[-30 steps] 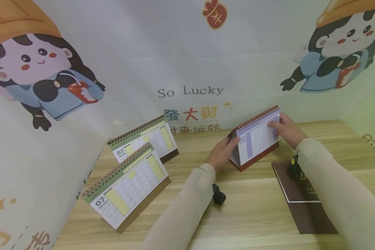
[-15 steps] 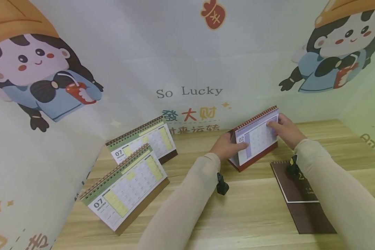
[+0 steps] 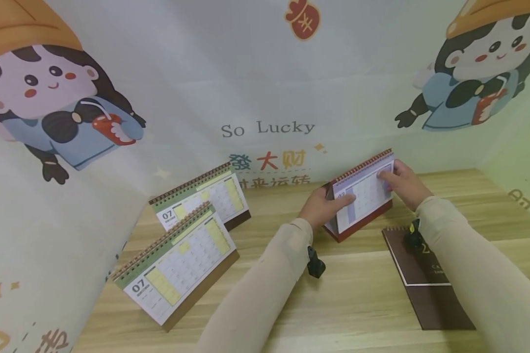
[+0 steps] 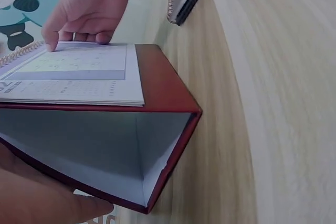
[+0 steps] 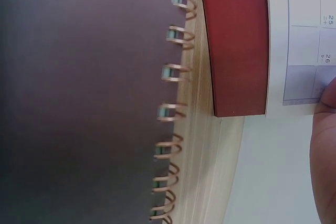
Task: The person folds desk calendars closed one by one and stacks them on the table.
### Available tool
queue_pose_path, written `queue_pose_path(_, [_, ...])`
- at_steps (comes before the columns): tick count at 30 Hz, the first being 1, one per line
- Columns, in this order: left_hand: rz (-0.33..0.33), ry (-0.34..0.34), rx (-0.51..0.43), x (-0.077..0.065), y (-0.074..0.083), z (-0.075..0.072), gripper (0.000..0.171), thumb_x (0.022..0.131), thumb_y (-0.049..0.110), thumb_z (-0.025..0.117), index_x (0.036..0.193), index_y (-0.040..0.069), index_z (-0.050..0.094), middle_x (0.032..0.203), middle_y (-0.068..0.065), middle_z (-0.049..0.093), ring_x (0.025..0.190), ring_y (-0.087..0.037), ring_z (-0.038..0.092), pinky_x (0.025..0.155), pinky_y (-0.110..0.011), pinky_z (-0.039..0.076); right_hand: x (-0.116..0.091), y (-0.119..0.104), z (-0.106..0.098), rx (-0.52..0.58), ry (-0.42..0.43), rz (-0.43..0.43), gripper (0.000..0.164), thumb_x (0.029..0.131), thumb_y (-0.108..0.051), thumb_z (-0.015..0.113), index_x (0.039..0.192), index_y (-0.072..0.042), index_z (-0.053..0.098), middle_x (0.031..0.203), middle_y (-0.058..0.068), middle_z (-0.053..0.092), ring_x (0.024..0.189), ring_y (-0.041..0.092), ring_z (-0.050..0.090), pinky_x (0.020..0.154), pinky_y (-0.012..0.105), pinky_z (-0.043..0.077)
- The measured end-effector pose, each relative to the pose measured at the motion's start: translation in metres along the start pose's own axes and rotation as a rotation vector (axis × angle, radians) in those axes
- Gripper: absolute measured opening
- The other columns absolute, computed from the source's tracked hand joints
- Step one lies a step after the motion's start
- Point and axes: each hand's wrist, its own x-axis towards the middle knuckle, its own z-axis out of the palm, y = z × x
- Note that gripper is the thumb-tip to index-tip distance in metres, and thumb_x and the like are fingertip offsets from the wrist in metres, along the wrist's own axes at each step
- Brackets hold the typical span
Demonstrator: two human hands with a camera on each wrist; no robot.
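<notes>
A desk calendar with a red stand and lilac-headed pages stands as a tent at the back right of the table. My left hand holds its left end, thumb across the front page and over part of the month number, fingers behind. At the right end my right hand grips the calendar, thumb on the page's upper right. From the left wrist, the hollow triangular side of the red stand shows, with left-hand fingers along its back panel. The right wrist view catches only the stand's corner and part of that hand.
Two green-headed desk calendars marked 07 stand at the left, one front and one behind. A dark brown calendar lies flat at the right, partly under the right forearm. A printed cloth backdrop rises behind the table.
My left hand has shifted slightly right, and its thumb has slid from the calendar's left edge onto the front page. The right hand and the calendar stay where they were.
</notes>
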Motion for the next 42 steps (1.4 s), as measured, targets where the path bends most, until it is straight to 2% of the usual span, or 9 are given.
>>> queue_pose_path(3, [-0.017, -0.019, -0.079, 0.0, 0.005, -0.002, 0.048, 0.096, 0.053, 0.056, 0.116, 0.011, 0.068, 0.1, 0.0, 0.069, 0.093, -0.015, 0.063, 0.093, -0.035, 0.046, 0.001, -0.001, 0.0, -0.01, 0.007, 0.005, 0.055, 0.106, -0.031, 0.04, 0.149, 0.0, 0.029, 0.14, 0.023, 0.044, 0.112, 0.03, 0.044, 0.089, 0.037, 0.04])
queue_pose_path(5, [-0.025, -0.019, -0.133, 0.0, 0.007, -0.004, 0.06, 0.098, 0.06, 0.045, 0.126, 0.011, 0.064, 0.116, -0.001, 0.066, 0.111, -0.017, 0.058, 0.105, -0.038, 0.037, 0.001, -0.002, 0.0, -0.016, 0.005, 0.012, 0.055, 0.106, -0.031, 0.04, 0.15, 0.0, 0.029, 0.142, 0.023, 0.043, 0.113, 0.03, 0.044, 0.089, 0.037, 0.04])
queue_pose_path(9, [-0.071, 0.013, -0.249, -0.001, 0.012, -0.004, 0.076, 0.094, 0.072, 0.038, 0.136, 0.011, 0.058, 0.129, -0.003, 0.059, 0.125, -0.02, 0.049, 0.114, -0.044, 0.024, 0.003, -0.001, 0.001, -0.02, 0.003, 0.017, 0.056, 0.106, -0.031, 0.039, 0.151, 0.0, 0.028, 0.143, 0.024, 0.042, 0.114, 0.031, 0.044, 0.091, 0.039, 0.04])
queue_pose_path(14, [-0.105, 0.013, -0.437, 0.0, 0.018, 0.0, 0.058, 0.092, 0.061, 0.054, 0.113, 0.009, 0.069, 0.101, -0.004, 0.069, 0.089, -0.019, 0.062, 0.093, -0.039, 0.045, 0.003, -0.002, 0.001, -0.019, 0.003, 0.024, 0.057, 0.106, -0.033, 0.04, 0.151, 0.0, 0.027, 0.145, 0.024, 0.041, 0.118, 0.033, 0.043, 0.095, 0.042, 0.039])
queue_pose_path(20, [-0.144, -0.127, -0.651, 0.005, 0.023, -0.001, 0.031, 0.096, 0.037, 0.057, 0.111, 0.012, 0.068, 0.103, -0.004, 0.071, 0.088, -0.017, 0.064, 0.079, -0.032, 0.048, 0.002, -0.001, 0.001, -0.015, 0.009, 0.025, 0.057, 0.106, -0.032, 0.039, 0.151, 0.0, 0.028, 0.144, 0.024, 0.042, 0.115, 0.032, 0.043, 0.091, 0.038, 0.04])
queue_pose_path(24, [-0.162, -0.045, -0.737, 0.005, 0.029, 0.002, 0.021, 0.093, 0.023, 0.061, 0.103, 0.007, 0.07, 0.1, -0.007, 0.073, 0.086, -0.018, 0.067, 0.076, -0.029, 0.051, 0.001, -0.001, 0.003, -0.015, 0.016, 0.019, 0.057, 0.105, -0.032, 0.04, 0.151, 0.0, 0.029, 0.142, 0.024, 0.044, 0.113, 0.03, 0.044, 0.09, 0.037, 0.04])
queue_pose_path(30, [-0.153, 0.078, -0.75, 0.006, 0.035, 0.008, 0.017, 0.09, 0.014, 0.066, 0.096, -0.001, 0.071, 0.094, -0.013, 0.074, 0.081, -0.021, 0.07, 0.072, -0.029, 0.056, 0.0, -0.001, 0.003, -0.03, 0.03, 0.021, 0.057, 0.106, -0.034, 0.04, 0.151, -0.001, 0.029, 0.143, 0.023, 0.044, 0.114, 0.031, 0.045, 0.09, 0.038, 0.042])
queue_pose_path(36, [-0.13, 0.145, -0.661, 0.005, 0.036, 0.012, 0.017, 0.09, 0.016, 0.068, 0.1, 0.002, 0.068, 0.092, -0.012, 0.074, 0.085, -0.025, 0.071, 0.078, -0.035, 0.056, -0.003, -0.001, 0.002, -0.034, 0.03, 0.022, 0.058, 0.106, -0.035, 0.04, 0.151, -0.001, 0.029, 0.143, 0.023, 0.043, 0.116, 0.033, 0.044, 0.092, 0.041, 0.041])
queue_pose_path(42, [-0.115, 0.242, -0.53, 0.004, 0.037, 0.014, 0.016, 0.089, 0.02, 0.071, 0.093, 0.005, 0.068, 0.082, -0.009, 0.073, 0.074, -0.022, 0.07, 0.067, -0.032, 0.056, -0.003, -0.003, 0.002, -0.03, 0.022, 0.024, 0.058, 0.105, -0.036, 0.04, 0.151, -0.001, 0.028, 0.142, 0.023, 0.043, 0.117, 0.034, 0.044, 0.093, 0.043, 0.04])
